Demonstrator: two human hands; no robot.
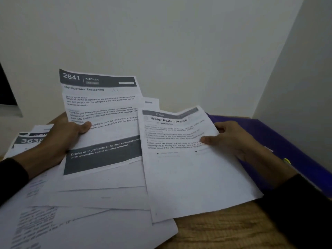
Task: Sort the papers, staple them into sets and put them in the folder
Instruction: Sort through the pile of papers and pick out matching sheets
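My left hand (62, 139) grips a printed sheet headed "2641 Kitchen, Refrigerator Restocking" (102, 112), thumb on its face, and holds it tilted up at centre left. My right hand (233, 139) pinches the right edge of a sheet headed "Water Potted Plants" (188, 159), lifted slightly over the pile. Under both lies a loose spread of several white papers (100, 198). A purple folder (280, 141) lies flat at the right, partly under my right arm. No stapler is in view.
More sheets, one marked "3638" (28, 141), lie at the far left behind my left hand. The wooden table (224, 229) shows bare at the front right. White walls meet in a corner close behind the table; a yellow-green object (286, 160) rests on the folder.
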